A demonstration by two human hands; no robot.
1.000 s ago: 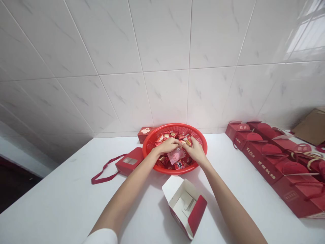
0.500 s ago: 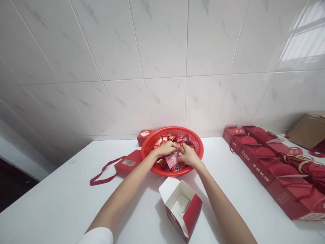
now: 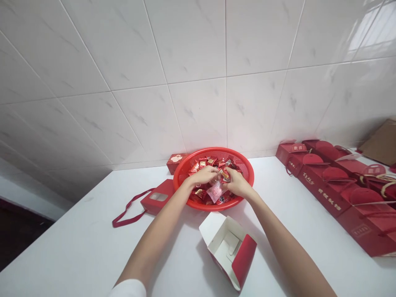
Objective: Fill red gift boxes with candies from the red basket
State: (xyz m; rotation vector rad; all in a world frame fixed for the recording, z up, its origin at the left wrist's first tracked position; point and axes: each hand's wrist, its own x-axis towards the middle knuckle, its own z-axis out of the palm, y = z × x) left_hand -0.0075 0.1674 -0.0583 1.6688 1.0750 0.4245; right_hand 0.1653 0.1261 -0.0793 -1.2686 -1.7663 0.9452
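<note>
A red plastic colander [image 3: 213,149] holds a heap of wrapped candies [image 3: 199,194], mostly red and gold, plus a pink packet [image 3: 215,191]. Both hands reach into it. My right hand [image 3: 237,182] is closed on a wrapped candy [image 3: 225,175] with a red and yellow wrapper, held above the heap. Close by on the left, my left hand [image 3: 204,176] has its fingers bent together over the candies, and its fingertips are partly hidden. In front of the colander stands an open gift box [image 3: 229,247], red outside and white inside, with nothing in it.
Left of the colander lies a red box [image 3: 159,198] with a window and ribbon handle [image 3: 128,214]. A small red box [image 3: 176,163] sits behind it. Rows of closed red gift boxes [image 3: 324,194] line the right side, near a brown cardboard box [image 3: 379,142]. A tiled wall [image 3: 198,115] borders the table.
The view has shifted slightly. My hands stay inside the colander with small finger movements, and the candy in my right hand shows more clearly. The open gift box has not been moved.
</note>
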